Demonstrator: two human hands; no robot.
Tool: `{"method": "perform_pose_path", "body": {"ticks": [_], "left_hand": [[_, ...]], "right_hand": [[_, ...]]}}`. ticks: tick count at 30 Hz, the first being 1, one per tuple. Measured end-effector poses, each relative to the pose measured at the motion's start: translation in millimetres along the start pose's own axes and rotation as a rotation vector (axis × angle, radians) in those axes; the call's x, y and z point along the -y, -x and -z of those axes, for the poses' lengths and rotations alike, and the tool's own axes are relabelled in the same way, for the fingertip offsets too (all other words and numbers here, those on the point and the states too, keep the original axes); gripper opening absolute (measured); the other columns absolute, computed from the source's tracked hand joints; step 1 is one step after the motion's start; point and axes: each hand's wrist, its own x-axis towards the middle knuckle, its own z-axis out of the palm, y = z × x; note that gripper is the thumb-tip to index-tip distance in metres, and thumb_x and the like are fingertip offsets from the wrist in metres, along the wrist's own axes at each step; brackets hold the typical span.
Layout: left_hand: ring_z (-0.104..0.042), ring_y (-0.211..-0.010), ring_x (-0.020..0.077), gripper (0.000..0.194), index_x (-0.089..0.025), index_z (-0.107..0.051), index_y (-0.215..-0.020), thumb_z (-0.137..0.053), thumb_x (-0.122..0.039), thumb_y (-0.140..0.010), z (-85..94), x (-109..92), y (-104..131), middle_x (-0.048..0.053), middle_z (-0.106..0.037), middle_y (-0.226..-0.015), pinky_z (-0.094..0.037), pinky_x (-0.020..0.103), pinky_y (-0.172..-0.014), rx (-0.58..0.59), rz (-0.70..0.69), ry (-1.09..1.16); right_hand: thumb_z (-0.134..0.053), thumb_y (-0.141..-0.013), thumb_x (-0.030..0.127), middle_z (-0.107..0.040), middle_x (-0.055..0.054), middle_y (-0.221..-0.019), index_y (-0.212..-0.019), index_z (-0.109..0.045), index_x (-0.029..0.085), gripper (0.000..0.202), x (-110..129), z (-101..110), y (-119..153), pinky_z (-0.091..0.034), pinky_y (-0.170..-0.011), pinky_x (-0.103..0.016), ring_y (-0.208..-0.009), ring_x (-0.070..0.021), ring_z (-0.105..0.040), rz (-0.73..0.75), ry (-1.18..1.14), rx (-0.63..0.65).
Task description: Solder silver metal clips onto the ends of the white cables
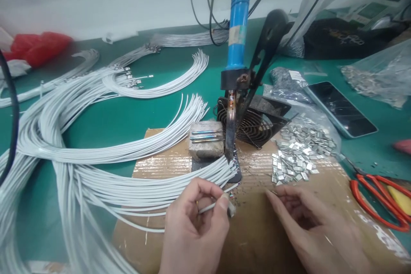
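My left hand (199, 222) is closed, pinching a white wire (207, 208) between thumb and forefinger. A small greyish piece shows at its fingertips, too blurred to name. Just behind that hand, a bundle of white wires (154, 184) ends beneath the tip of an upright soldering iron (230, 124) with a blue handle. To the right, my right hand (308, 222) has thumb and forefinger brought together over the cardboard; whatever sits between them is too small to make out. Past its fingertips lies a pile of small metal clips (297, 158).
Cardboard (253, 231) covers part of the green table. Behind it stand a metal block (206, 139) with solder strips and a black fan (257, 120). A phone (342, 109) and orange-handled scissors (375, 199) lie at right; more white wire bundles (41, 137) spread at left.
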Motion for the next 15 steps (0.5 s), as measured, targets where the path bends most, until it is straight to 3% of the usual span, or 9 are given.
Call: {"method": "perform_pose_path", "body": {"ticks": [5,11,15], "left_hand": [[-0.043,-0.053,0.0082,0.014,-0.019,-0.065,-0.066,-0.078,-0.024,-0.069,0.5,3.6,-0.2,-0.003,-0.058,-0.055,-0.029,0.015,-0.049,0.021,-0.033,-0.059],[-0.046,-0.054,0.0096,0.013,-0.020,-0.065,-0.065,-0.076,-0.024,-0.070,1.0,4.5,0.7,-0.002,-0.059,-0.056,-0.033,0.015,-0.049,0.021,-0.073,-0.097],[-0.059,-0.060,0.0122,0.011,-0.021,-0.065,-0.062,-0.075,-0.022,-0.067,-0.2,2.2,1.8,0.002,-0.070,-0.066,-0.042,0.016,-0.052,-0.007,-0.112,-0.119]], "right_hand": [[-0.079,-0.085,0.048,-0.075,-0.001,-0.069,-0.091,-0.071,0.023,0.027,26.7,2.0,-0.7,-0.059,-0.051,-0.016,-0.054,-0.0154,-0.072,-0.023,-0.250,0.070],[-0.086,-0.075,0.048,-0.067,0.001,-0.054,-0.070,-0.079,0.025,0.025,80.1,-3.0,1.5,-0.054,-0.051,-0.010,-0.049,-0.0097,-0.064,-0.249,-0.627,0.076],[-0.093,-0.066,0.042,-0.061,0.004,-0.051,-0.070,-0.080,0.026,0.021,91.8,-10.9,4.4,-0.047,-0.044,-0.008,-0.048,-0.0074,-0.057,-0.399,-0.761,0.098]]}}
